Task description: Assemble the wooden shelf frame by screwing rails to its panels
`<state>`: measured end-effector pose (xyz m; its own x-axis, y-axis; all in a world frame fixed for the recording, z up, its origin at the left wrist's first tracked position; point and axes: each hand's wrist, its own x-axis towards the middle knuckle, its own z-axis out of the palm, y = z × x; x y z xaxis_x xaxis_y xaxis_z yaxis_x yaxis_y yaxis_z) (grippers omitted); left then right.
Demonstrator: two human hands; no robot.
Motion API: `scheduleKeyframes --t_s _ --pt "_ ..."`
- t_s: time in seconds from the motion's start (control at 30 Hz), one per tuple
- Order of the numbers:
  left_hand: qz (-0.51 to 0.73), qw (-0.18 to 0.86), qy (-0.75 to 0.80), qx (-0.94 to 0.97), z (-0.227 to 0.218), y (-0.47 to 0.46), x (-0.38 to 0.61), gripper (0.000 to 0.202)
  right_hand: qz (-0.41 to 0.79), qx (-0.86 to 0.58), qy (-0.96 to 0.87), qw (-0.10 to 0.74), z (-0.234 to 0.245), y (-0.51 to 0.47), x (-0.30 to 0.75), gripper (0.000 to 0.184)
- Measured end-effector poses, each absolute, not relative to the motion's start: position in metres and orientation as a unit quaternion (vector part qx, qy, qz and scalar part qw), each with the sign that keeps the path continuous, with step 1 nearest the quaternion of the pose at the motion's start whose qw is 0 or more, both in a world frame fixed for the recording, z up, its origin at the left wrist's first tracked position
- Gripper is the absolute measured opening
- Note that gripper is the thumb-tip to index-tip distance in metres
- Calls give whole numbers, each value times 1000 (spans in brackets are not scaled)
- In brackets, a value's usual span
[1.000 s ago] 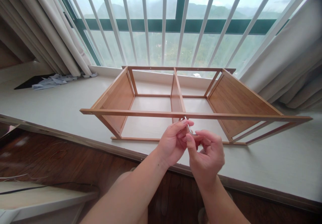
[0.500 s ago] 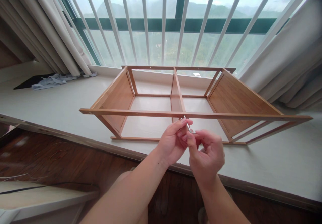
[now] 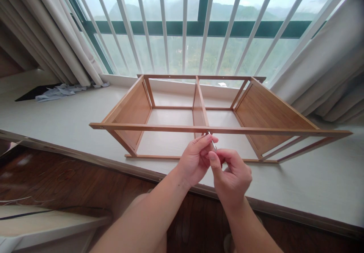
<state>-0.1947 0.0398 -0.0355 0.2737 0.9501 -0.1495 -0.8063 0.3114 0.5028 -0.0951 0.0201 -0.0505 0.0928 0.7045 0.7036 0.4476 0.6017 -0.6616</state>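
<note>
A wooden shelf frame [image 3: 159, 127] lies on its side on the white window ledge. At the middle of its near rail, where the centre shelf [image 3: 201, 97] meets it, the tip of a silver Allen key [image 3: 213, 146] reaches the wood. My left hand [image 3: 197, 156] pinches the key's long shaft close under the rail. Just right of it, my right hand [image 3: 231, 171] is closed on the key's short bent end, thumb and forefinger together. The fingers cover much of the key, and the fastener at its tip is too small to make out.
Behind the frame stand white window bars [image 3: 184, 29], with curtains [image 3: 335, 56] at both sides. Crumpled pale scraps [image 3: 61, 91] lie on a dark sheet at the ledge's left. A white piece of furniture [image 3: 51, 226] is at the lower left, on the dark wooden floor [image 3: 85, 181].
My right hand has shifted slightly left with the key's bent end, turning it, so less of that end shows. My left hand stays at the shaft; the shelf frame is almost unchanged.
</note>
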Motion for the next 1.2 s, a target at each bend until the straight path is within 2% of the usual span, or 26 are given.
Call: scheduleKeyframes --t_s 0.23,0.67,0.97,1.2 --pt "567 783 204 154 -38 40 -195 17 167 -425 -602 656 -58 21 -99 23" --pt "580 774 201 156 -35 39 -194 16 126 -409 -604 672 -62 25 -99 33" --pt "582 774 197 154 -35 40 -194 16 132 -420 -599 669 -62 24 -99 29" --pt "564 783 215 149 -36 40 -194 21 87 -446 -650 609 -50 19 -99 8"
